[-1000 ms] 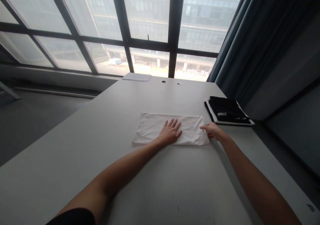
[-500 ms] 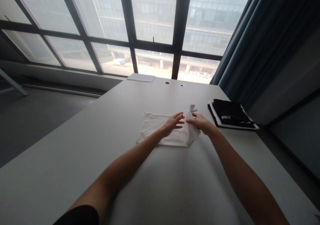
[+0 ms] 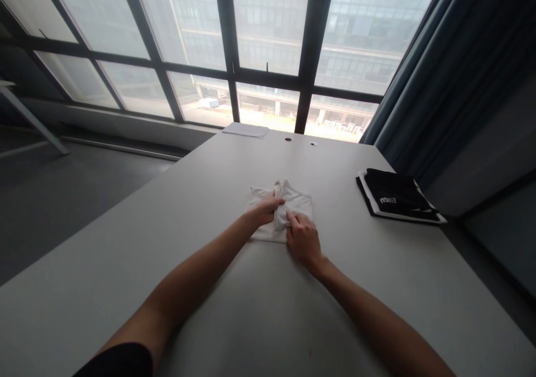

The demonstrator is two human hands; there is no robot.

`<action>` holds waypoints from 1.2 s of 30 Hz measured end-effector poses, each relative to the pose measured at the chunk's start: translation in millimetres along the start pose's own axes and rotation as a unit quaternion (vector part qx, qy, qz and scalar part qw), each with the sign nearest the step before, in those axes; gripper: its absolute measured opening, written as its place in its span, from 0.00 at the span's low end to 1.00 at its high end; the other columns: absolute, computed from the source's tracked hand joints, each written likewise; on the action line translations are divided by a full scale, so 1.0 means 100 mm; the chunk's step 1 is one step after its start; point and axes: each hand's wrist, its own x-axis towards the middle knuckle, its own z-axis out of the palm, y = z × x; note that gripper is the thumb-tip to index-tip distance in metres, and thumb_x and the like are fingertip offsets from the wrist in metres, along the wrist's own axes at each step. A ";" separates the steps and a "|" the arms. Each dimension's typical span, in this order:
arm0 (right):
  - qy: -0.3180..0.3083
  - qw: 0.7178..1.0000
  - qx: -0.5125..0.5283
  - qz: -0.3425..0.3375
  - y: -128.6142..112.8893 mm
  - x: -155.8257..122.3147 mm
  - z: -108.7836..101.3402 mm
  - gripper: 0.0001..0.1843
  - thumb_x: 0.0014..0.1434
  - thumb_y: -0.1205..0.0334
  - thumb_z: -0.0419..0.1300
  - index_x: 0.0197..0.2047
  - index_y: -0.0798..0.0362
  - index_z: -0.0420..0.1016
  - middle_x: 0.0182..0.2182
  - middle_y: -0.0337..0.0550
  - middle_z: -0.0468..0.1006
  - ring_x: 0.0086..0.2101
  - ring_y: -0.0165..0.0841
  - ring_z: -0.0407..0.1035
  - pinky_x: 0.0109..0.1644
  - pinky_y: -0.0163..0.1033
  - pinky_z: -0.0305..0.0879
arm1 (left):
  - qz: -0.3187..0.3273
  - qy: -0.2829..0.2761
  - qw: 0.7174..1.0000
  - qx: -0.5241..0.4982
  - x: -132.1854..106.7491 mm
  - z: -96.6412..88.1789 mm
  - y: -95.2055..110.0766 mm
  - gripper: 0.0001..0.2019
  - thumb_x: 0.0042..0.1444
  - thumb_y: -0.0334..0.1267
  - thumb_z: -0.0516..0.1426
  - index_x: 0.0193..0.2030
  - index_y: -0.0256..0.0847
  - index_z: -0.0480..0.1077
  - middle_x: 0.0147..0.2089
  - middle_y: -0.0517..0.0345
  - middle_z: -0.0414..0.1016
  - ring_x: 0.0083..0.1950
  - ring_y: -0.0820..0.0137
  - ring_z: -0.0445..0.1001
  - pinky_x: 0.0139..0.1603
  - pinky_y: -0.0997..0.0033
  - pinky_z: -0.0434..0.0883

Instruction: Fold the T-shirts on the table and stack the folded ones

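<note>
A white cloth (image 3: 299, 204) lies folded into a small bundle in the middle of the grey table (image 3: 209, 198). My left hand (image 3: 264, 209) rests on its left half, fingers curled round a raised fold at the centre. My right hand (image 3: 302, 239) sits at the cloth's near edge, its fingers pinching the same fold. Part of the cloth is hidden under both hands.
A folded black garment with white lettering (image 3: 396, 195) lies on a white-edged piece at the right side of the table. A sheet of paper (image 3: 246, 130) and two cable holes (image 3: 288, 139) are at the far edge by the window. A dark curtain (image 3: 439, 70) hangs at right.
My right hand has carried the cloth's right end over to the left, so the long strip is now about half as wide. Both hands now meet at the centre fold.
</note>
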 end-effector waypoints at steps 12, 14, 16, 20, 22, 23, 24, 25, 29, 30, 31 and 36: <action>-0.022 0.990 0.083 -0.116 -0.37 0.20 0.11 0.13 0.67 0.62 0.55 0.50 0.52 0.78 0.44 0.47 0.77 0.47 0.40 0.67 0.55 0.42 0.62 | -0.039 -0.023 0.999 -0.023 -0.13 -0.84 0.15 0.32 0.47 0.18 0.57 0.61 0.35 0.64 0.41 0.46 0.81 0.38 0.57 0.83 0.38 0.60 0.81; -0.014 0.992 0.083 -0.094 -0.30 0.18 0.18 0.17 0.69 0.59 0.54 0.55 0.53 0.76 0.52 0.50 0.76 0.54 0.41 0.65 0.60 0.45 0.60 | -0.043 -0.028 0.998 -0.035 -0.14 -0.94 0.05 0.33 0.48 0.19 0.57 0.62 0.36 0.63 0.44 0.45 0.81 0.41 0.55 0.83 0.43 0.57 0.81; -0.019 0.994 0.071 -0.076 -0.21 0.13 0.24 0.23 0.70 0.56 0.52 0.63 0.56 0.70 0.62 0.54 0.69 0.62 0.43 0.59 0.66 0.48 0.53 | -0.040 -0.038 0.997 -0.046 -0.13 -0.98 0.01 0.33 0.49 0.20 0.57 0.64 0.37 0.62 0.47 0.44 0.81 0.44 0.55 0.83 0.48 0.55 0.80; -0.101 0.988 0.054 -0.108 -0.09 0.03 0.26 0.33 0.70 0.50 0.51 0.71 0.58 0.58 0.70 0.56 0.58 0.70 0.45 0.47 0.71 0.53 0.43 | -0.027 -0.034 0.998 -0.041 -0.06 -1.01 0.03 0.34 0.50 0.20 0.57 0.65 0.37 0.61 0.49 0.44 0.80 0.45 0.56 0.83 0.51 0.54 0.79; -0.098 0.988 0.061 -0.102 -0.06 0.02 0.24 0.31 0.72 0.50 0.47 0.72 0.58 0.58 0.70 0.54 0.57 0.70 0.43 0.47 0.72 0.51 0.41 | -0.040 -0.045 0.997 -0.041 -0.05 -1.04 0.06 0.34 0.50 0.20 0.57 0.65 0.36 0.61 0.50 0.43 0.80 0.46 0.56 0.82 0.51 0.55 0.78; -0.084 0.991 0.064 -0.088 -0.05 0.02 0.23 0.30 0.72 0.51 0.45 0.71 0.58 0.58 0.71 0.53 0.57 0.70 0.41 0.46 0.73 0.50 0.40 | -0.053 -0.056 0.996 -0.041 -0.05 -1.05 0.08 0.34 0.49 0.21 0.57 0.65 0.35 0.61 0.50 0.43 0.80 0.47 0.55 0.82 0.52 0.56 0.78; -0.071 0.993 0.065 -0.069 -0.03 0.03 0.23 0.30 0.73 0.53 0.43 0.71 0.59 0.59 0.71 0.53 0.57 0.71 0.40 0.46 0.73 0.50 0.40 | -0.065 -0.065 0.995 -0.039 -0.06 -1.06 0.10 0.33 0.49 0.21 0.57 0.65 0.34 0.62 0.50 0.42 0.80 0.47 0.55 0.82 0.52 0.57 0.78; -0.066 0.995 0.064 -0.050 -0.01 0.04 0.23 0.30 0.73 0.54 0.42 0.71 0.60 0.59 0.71 0.53 0.57 0.71 0.40 0.45 0.73 0.49 0.40 | -0.076 -0.071 0.994 -0.031 -0.07 -1.08 0.13 0.32 0.49 0.22 0.57 0.64 0.33 0.62 0.50 0.41 0.80 0.48 0.56 0.82 0.52 0.58 0.78; -0.103 0.993 0.053 -0.033 0.07 0.05 0.29 0.32 0.71 0.53 0.46 0.72 0.62 0.57 0.72 0.56 0.53 0.71 0.43 0.43 0.73 0.52 0.40 | -0.049 -0.048 0.994 0.083 -0.15 -1.08 0.26 0.31 0.50 0.25 0.58 0.64 0.32 0.64 0.49 0.41 0.79 0.46 0.58 0.81 0.49 0.62 0.77; -0.102 0.993 0.053 -0.039 0.09 0.05 0.31 0.33 0.71 0.52 0.47 0.72 0.62 0.56 0.72 0.57 0.53 0.71 0.43 0.43 0.73 0.53 0.40 | -0.020 -0.019 0.990 0.139 -0.18 -1.06 0.31 0.31 0.51 0.27 0.58 0.65 0.32 0.63 0.50 0.41 0.78 0.46 0.58 0.80 0.49 0.61 0.77; -0.091 0.993 0.056 -0.045 0.11 0.04 0.32 0.33 0.70 0.52 0.48 0.72 0.62 0.56 0.72 0.57 0.53 0.71 0.43 0.42 0.72 0.53 0.40 | 0.010 0.019 0.981 0.191 -0.21 -1.04 0.36 0.33 0.52 0.29 0.59 0.67 0.33 0.62 0.52 0.40 0.77 0.47 0.58 0.80 0.50 0.60 0.76; 0.035 0.993 0.111 -0.025 0.27 0.00 0.22 0.21 0.67 0.63 0.51 0.60 0.59 0.73 0.60 0.56 0.72 0.61 0.41 0.61 0.66 0.48 0.56 | 0.207 0.051 0.862 0.460 -0.54 -0.96 0.52 0.37 0.50 0.41 0.67 0.68 0.43 0.64 0.64 0.43 0.67 0.65 0.52 0.64 0.67 0.54 0.62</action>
